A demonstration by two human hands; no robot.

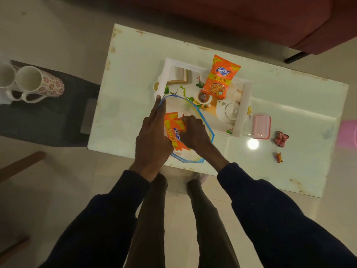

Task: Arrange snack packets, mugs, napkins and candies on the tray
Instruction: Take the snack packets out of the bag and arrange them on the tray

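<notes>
A white printed tray [244, 102] lies on the white table. One orange snack packet [221, 77] rests on the tray's far side. In front of the tray sits a clear plastic bag with a blue rim [206, 122] holding more orange snack packets [171, 132]. My right hand [193, 133] is inside the bag and grips a packet. My left hand [152, 138] has straight fingers held over the bag's left edge. Two floral mugs [40, 84] lie on a dark stool at the left. Red-wrapped candies [281, 139] and a smaller one [278, 157] lie on the table at the right.
A small clear box with a pink lid [259, 127] sits just right of the tray. A dark red sofa [289, 22] runs behind the table. My legs stand against the table's near edge. A wooden chair part [19, 167] shows at lower left.
</notes>
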